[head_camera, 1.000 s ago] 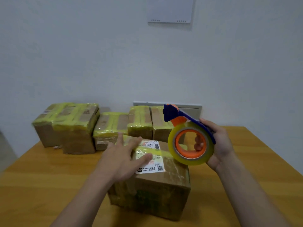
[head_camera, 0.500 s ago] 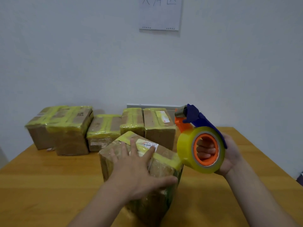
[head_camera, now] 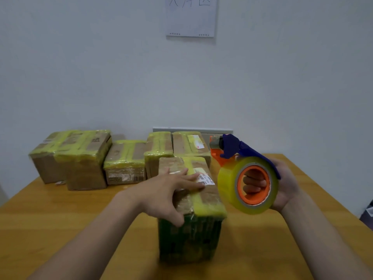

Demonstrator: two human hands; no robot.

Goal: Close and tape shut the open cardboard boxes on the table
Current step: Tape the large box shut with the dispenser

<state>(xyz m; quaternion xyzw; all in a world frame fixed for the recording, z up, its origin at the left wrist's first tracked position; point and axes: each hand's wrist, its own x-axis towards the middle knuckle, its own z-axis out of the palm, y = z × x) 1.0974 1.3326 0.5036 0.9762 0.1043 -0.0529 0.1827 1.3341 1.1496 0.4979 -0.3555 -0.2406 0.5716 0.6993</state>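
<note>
Cardboard box (head_camera: pixel 187 237), yellow-taped once, steadied by the spread left hand (head_camera: pixel 161 190) — right hand (head_camera: pixel 286 184) grips the tape dispenser (head_camera: pixel 227 186); next, probably, a crosswise strip.

Packing room: taped parcels (head_camera: pixel 86 158) on a wooden table (head_camera: pixel 60 209), notice (head_camera: pixel 190 17) on wall (head_camera: pixel 80 67).

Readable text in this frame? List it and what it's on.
Wall sheet: three handwritten characters, tops cropped; last reads "区".
Shipping label on the near box: barcode and print, too blurred.
Sticker on a rear box: too blurred.
Tape dispenser: none seen.
</note>
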